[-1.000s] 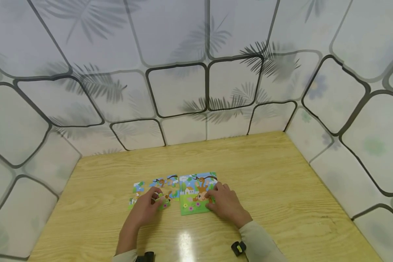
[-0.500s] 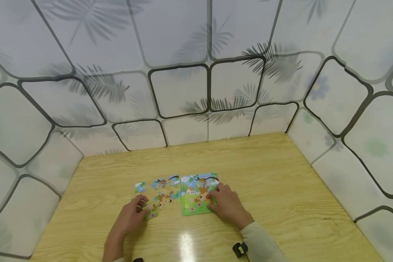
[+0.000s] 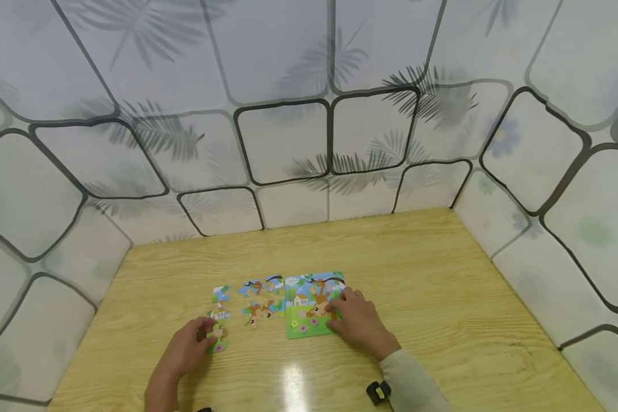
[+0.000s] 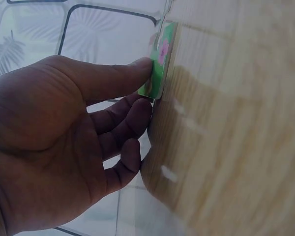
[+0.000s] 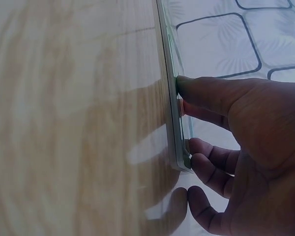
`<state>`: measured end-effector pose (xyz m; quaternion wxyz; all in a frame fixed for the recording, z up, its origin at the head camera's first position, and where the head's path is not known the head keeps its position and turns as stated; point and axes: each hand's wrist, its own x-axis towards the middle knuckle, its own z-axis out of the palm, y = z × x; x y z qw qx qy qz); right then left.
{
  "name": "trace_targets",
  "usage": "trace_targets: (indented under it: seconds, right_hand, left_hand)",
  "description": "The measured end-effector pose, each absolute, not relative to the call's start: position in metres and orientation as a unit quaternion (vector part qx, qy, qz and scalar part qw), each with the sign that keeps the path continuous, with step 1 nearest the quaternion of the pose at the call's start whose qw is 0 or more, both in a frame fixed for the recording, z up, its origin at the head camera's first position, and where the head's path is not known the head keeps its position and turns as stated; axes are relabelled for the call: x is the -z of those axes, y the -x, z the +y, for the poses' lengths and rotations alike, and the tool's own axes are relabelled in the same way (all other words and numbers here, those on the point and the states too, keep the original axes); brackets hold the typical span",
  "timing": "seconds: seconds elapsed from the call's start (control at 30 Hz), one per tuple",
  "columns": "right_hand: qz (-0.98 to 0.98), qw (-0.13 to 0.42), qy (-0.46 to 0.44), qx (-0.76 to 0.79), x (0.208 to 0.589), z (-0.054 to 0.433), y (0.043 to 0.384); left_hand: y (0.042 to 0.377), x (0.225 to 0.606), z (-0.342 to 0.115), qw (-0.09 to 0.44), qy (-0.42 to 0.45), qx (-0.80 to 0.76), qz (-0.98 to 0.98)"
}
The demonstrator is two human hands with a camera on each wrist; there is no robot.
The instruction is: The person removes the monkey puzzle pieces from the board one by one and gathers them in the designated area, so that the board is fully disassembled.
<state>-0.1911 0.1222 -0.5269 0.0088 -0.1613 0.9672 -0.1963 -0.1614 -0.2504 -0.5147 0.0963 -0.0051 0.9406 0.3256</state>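
Observation:
In the head view, my left hand (image 3: 183,349) is at the lower left of a group of puzzle pieces. Its thumb and a finger pinch a green jigsaw piece (image 3: 220,345) with a pink flower, just below a house piece (image 3: 219,314). The left wrist view shows the thumb on that piece's face, close over the table. Joined monkey pieces (image 3: 260,312) and branch pieces (image 3: 260,285) lie to the right. My right hand (image 3: 359,321) rests on the right side of a square monkey picture board (image 3: 301,328), fingertips touching its face, fingers loosely bent.
The wooden table (image 3: 391,257) carries the puzzle near its middle. A patterned fabric wall (image 3: 288,143) encloses the back and both sides. A sky-and-leaf piece (image 3: 220,292) lies at the group's upper left. Light glares off the table's front.
My left hand has carried the flower piece left from below the monkey pieces to beneath the house piece. The right hand stays on the picture board.

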Motion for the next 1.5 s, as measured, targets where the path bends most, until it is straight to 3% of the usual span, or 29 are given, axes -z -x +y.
trace_targets:
  seconds: [0.23, 0.43, 0.97, 1.17, 1.33, 1.5]
  right_hand:
    - [0.966, 0.014, 0.159, 0.204, 0.526, 0.121, 0.191]
    - [0.966, 0.017, 0.157, 0.205, 0.526, 0.121, 0.19]
    - [0.965, 0.011, 0.144, 0.218, 0.525, 0.124, 0.185]
    - [0.97, -0.019, 0.113, 0.212, 0.525, 0.128, 0.184]
    - [0.974, -0.01, 0.099, 0.201, 0.527, 0.133, 0.184]
    - [0.976, -0.001, 0.108, 0.187, 0.526, 0.137, 0.183]
  left_hand:
    - [0.162, 0.514, -0.254, 0.116, 0.007, -0.321, 0.94]
    - [0.161, 0.511, -0.248, 0.09, 0.008, -0.347, 0.934]
    - [0.181, 0.512, -0.157, 0.054, -0.102, -0.39, 0.913]
    - [0.185, 0.513, -0.129, 0.06, -0.148, -0.341, 0.927]
    - [0.187, 0.514, -0.109, 0.053, -0.184, -0.299, 0.935]
    - [0.189, 0.513, -0.092, 0.081, -0.199, -0.294, 0.931]
